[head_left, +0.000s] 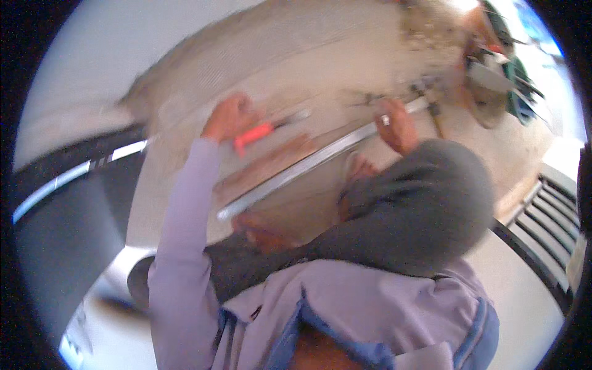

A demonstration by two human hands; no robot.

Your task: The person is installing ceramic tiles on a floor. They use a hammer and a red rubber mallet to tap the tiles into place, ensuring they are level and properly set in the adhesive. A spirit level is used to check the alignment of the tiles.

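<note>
"Bar (308,163), straight, narrow and pale silver, with a bright streak along it. Where does it lie?"

"Slantwise on the tan surface (277,61), in front of the person's folded legs (419,203). The right hand (398,126) is over it near its upper-right end, and a short length shows beyond."

"Is that grip closed on the metal?"

"I cannot tell; the fingers are bent but blurred."

"And the left hand (231,115)?"

"Its fingers curl, just beside a tool (256,134) with a bright orange-red handle and a dark shank ending in a greyish tip. I cannot tell whether that grip is wide, narrow or holding anything."

"What's the brown strip (265,165)?"

"It's flat, reddish brown, maybe wood, lying alongside the bar, between it and the tool."
</note>
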